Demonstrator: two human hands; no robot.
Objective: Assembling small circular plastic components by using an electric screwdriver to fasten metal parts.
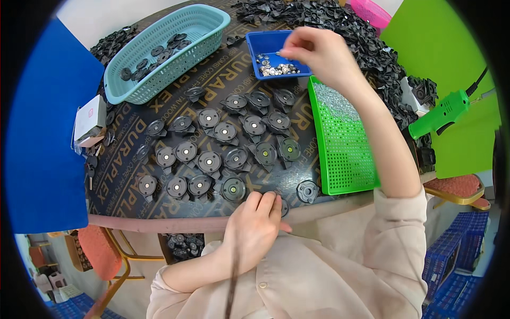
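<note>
Near the table's front edge, my left hand (256,217) is closed with its fingers together on a black round plastic part (285,207); most of that part is hidden under the hand. My right hand (313,50) is raised over a blue bin (279,36) and pinches a small silvery metal disc (278,53). More metal discs (279,69) lie loose in the bin. Several black round parts with tabs stand in rows to the left, many with a light disc in the middle, such as this black part (210,161). Another black part (307,191) sits right of my left hand.
A green perforated tray (348,154) holding small silvery screws (333,101) lies under my right forearm. Far left stands a pale blue basket (154,87) with black parts. Black pieces (340,26) heap at the back. A green electric screwdriver (443,112) hangs at right.
</note>
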